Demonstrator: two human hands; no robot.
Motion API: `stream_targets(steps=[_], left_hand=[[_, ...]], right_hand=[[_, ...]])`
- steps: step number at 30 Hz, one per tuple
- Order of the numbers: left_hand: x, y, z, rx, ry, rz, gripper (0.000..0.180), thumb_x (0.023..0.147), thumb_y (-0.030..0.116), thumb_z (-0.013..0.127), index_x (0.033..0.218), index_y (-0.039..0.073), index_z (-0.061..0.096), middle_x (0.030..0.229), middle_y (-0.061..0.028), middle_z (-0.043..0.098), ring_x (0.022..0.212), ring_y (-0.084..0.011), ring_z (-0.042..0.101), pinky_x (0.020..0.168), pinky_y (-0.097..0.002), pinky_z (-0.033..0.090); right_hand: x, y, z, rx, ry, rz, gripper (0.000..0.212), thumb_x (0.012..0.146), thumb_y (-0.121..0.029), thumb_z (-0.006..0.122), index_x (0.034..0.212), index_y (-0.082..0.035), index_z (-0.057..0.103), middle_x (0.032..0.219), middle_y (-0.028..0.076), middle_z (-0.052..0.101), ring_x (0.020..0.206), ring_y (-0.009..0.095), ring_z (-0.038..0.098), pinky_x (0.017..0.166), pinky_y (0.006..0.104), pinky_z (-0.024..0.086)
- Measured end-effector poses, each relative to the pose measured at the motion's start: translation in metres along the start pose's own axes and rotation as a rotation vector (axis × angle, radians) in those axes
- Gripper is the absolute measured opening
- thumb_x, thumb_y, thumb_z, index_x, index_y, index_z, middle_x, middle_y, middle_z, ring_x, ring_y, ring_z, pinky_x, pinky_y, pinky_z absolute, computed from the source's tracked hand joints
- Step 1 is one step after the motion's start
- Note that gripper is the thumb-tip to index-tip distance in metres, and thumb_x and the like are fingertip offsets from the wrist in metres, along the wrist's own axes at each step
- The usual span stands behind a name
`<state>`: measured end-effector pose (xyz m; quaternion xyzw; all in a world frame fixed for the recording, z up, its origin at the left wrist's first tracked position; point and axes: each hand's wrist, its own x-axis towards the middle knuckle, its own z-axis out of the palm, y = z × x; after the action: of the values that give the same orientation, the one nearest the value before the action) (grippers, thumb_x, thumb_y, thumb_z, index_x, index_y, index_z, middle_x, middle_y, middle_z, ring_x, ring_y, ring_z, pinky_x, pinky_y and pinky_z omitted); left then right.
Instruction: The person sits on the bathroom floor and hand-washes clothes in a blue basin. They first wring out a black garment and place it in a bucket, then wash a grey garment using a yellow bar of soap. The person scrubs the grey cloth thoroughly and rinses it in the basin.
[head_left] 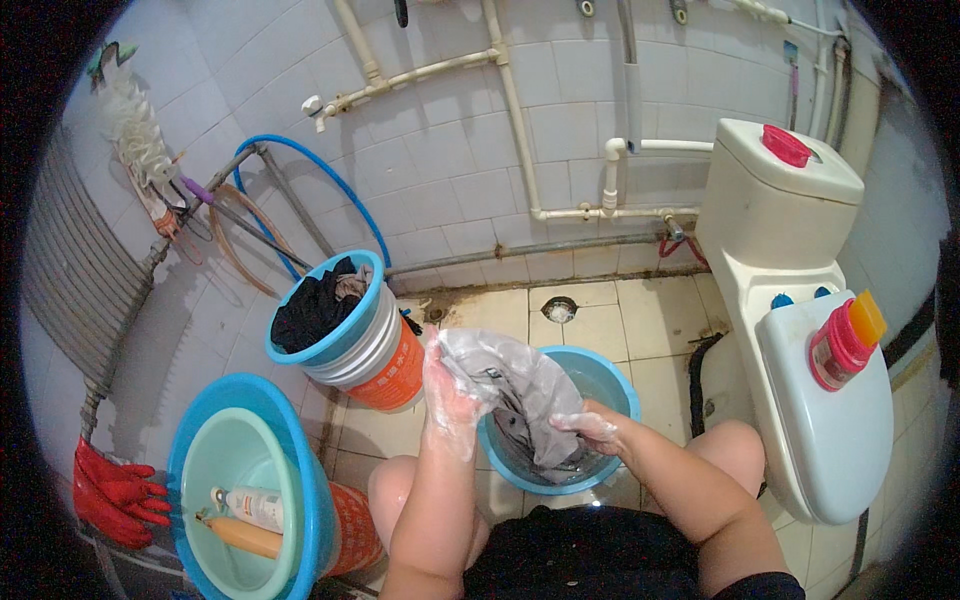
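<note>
A wet grey garment (535, 385) is stretched between my hands over a blue basin (622, 398) of water on the floor. Soap suds coat my left hand (452, 385), which grips the garment's upper left part. My right hand (594, 426) holds the lower right side, with foam on its fingers. The cloth's lower end hangs down into the basin. Folds of fabric hide some of my fingertips.
Left of the basin stands a bucket (405, 372) topped by a blue basin of dark clothes (318, 305). Nearer are stacked basins (190, 440) holding bottles (255, 508). Red gloves (112, 490) hang at far left. A toilet (745, 230) with a pink tub (838, 350) is on the right.
</note>
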<state>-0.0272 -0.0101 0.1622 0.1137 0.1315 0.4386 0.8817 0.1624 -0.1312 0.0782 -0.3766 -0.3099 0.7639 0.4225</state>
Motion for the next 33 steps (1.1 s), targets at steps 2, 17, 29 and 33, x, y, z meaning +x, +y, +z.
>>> stream_targets(steps=[2,17,29,33], left_hand=[[-0.001,0.001,0.001,-0.009,-0.094,-0.048,0.053,0.089,0.05,0.038,0.097,0.002,0.058,0.093,-0.0169,0.062,0.087,-0.0354,0.059,0.079,-0.0487,0.048],[-0.003,-0.02,0.015,0.136,0.152,-0.032,0.048,0.089,0.05,0.04,0.099,0.006,0.057,0.103,-0.0155,0.06,0.094,-0.0343,0.057,0.081,-0.0466,0.047],[0.011,-0.017,-0.01,0.101,-0.112,-0.209,0.052,0.086,0.041,0.053,0.116,-0.001,0.048,0.113,-0.0182,0.055,0.104,-0.0311,0.054,0.092,-0.0438,0.043],[0.01,-0.038,0.002,0.501,0.046,-0.065,0.039,0.088,0.028,0.053,0.115,0.001,0.048,0.11,-0.0159,0.056,0.1,-0.0268,0.056,0.086,-0.0384,0.047]], right_hand=[[-0.003,-0.005,-0.001,0.095,0.102,-0.085,0.051,0.08,-0.023,0.061,0.124,-0.003,0.045,0.12,0.011,0.052,0.111,0.024,0.048,0.095,0.0392,0.037],[-0.029,-0.073,0.007,-0.095,0.333,-0.382,0.037,0.072,-0.01,0.068,0.106,-0.001,0.057,0.096,0.007,0.061,0.085,0.019,0.058,0.079,0.0321,0.046],[-0.033,-0.081,-0.003,0.26,0.358,-0.454,0.034,0.082,-0.028,0.059,0.106,-0.004,0.056,0.1,0.008,0.06,0.089,0.023,0.058,0.08,0.0372,0.046],[-0.022,-0.073,-0.015,0.389,0.422,-0.644,0.032,0.084,-0.027,0.056,0.108,-0.006,0.054,0.105,0.008,0.058,0.094,0.023,0.056,0.085,0.0386,0.044]])
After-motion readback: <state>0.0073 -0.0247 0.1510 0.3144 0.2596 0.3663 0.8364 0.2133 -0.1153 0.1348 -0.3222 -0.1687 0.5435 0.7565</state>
